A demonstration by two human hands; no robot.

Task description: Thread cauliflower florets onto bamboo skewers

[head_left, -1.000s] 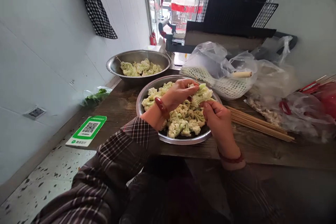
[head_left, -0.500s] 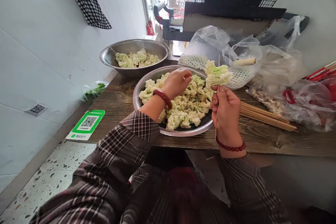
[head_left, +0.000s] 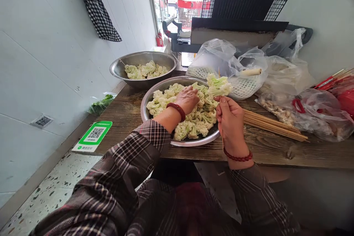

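My right hand (head_left: 231, 118) grips a thin wooden skewer upright, its tip poking out above the cauliflower florets (head_left: 218, 85) threaded on it. My left hand (head_left: 188, 99) is lowered onto the cauliflower pieces (head_left: 193, 125) in the near metal bowl (head_left: 155, 85). Its fingers look parted and bent downward, their tips partly hidden, and no piece shows in them. A bundle of bare skewers (head_left: 272, 125) lies on the wooden table just right of my right hand.
Behind on the left stands another metal bowl (head_left: 116, 68) with skewered cauliflower. Plastic bags (head_left: 218, 53) fill the table's back right, beside a bag of brownish food pieces (head_left: 279, 108). A green QR card (head_left: 95, 134) lies at the left edge, near bagged greens (head_left: 102, 104).
My left hand has dropped from above the bowl down onto the cauliflower, its fingers reaching in. The right hand still holds the loaded skewer, shifted slightly left. The camera view has tilted up a little.
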